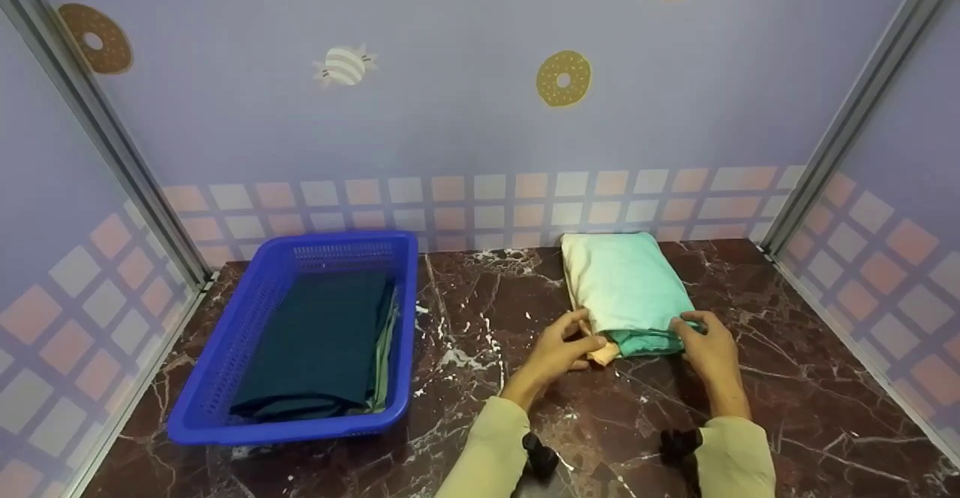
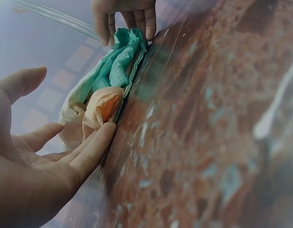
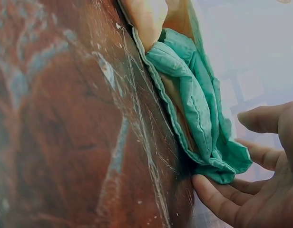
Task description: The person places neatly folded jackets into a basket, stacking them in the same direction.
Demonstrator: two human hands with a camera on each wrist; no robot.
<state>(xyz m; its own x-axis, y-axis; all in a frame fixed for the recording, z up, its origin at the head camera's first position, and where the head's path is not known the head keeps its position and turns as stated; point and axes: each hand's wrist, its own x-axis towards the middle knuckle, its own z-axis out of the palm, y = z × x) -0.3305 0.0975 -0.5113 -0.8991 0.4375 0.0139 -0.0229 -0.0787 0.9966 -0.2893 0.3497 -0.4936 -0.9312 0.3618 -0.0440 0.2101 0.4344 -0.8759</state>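
A folded garment (image 1: 630,280), white fading into mint green, lies toward the back right of the table. Its near end shows bunched teal layers (image 3: 184,90) and a peach-orange fold (image 2: 106,104). At the near left corner, my left hand (image 1: 556,349) touches the peach fold with nearly straight fingers, thumb held away from the cloth. My right hand (image 1: 707,348) is at the near right corner, its fingers extended along the teal edge; in the right wrist view its thumb stands apart from the cloth. Which kind of garment it is, the folds hide.
A blue plastic basket (image 1: 409,318) stands on the left of the dark red marbled table (image 1: 480,378). Inside lie a folded dark navy garment (image 1: 319,340) and a green cloth (image 1: 385,355) along its right side. Patterned walls enclose the back and both sides.
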